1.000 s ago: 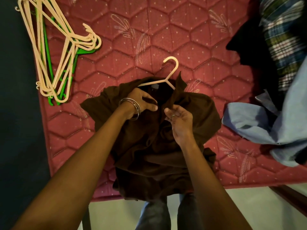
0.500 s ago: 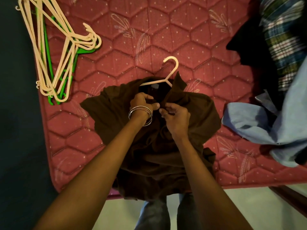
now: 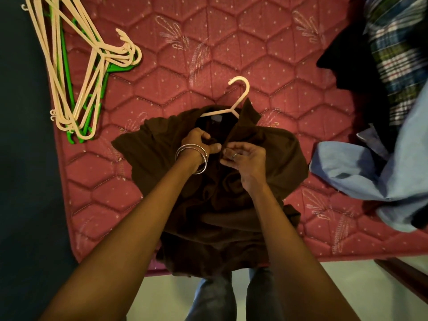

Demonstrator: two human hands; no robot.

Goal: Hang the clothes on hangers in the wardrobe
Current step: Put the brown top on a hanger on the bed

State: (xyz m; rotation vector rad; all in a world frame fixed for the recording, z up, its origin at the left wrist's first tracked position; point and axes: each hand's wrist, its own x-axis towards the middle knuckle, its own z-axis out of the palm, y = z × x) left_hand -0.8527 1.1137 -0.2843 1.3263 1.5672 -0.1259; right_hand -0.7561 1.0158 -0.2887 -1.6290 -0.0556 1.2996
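Note:
A dark brown shirt (image 3: 273,154) lies on the red quilted mattress (image 3: 162,89), its lower part hanging over the near edge. A cream plastic hanger (image 3: 240,96) is inside its collar, hook pointing away from me. My left hand (image 3: 199,142), with metal bangles at the wrist, pinches the left side of the shirt's front opening just below the collar. My right hand (image 3: 243,156), wearing a ring, pinches the opposite side of the opening. The fingertips of both hands meet at the placket.
A pile of cream and green hangers (image 3: 78,72) lies at the mattress's far left. A light blue garment (image 3: 361,172), a plaid shirt (image 3: 393,49) and a black garment (image 3: 342,54) are heaped at the right. A dark wooden bed frame (image 3: 403,276) shows at the lower right.
Both hands have closed in on the shirt's front opening. The right hand went from open fingers to a pinch, and the left hand's fingers curled onto the fabric.

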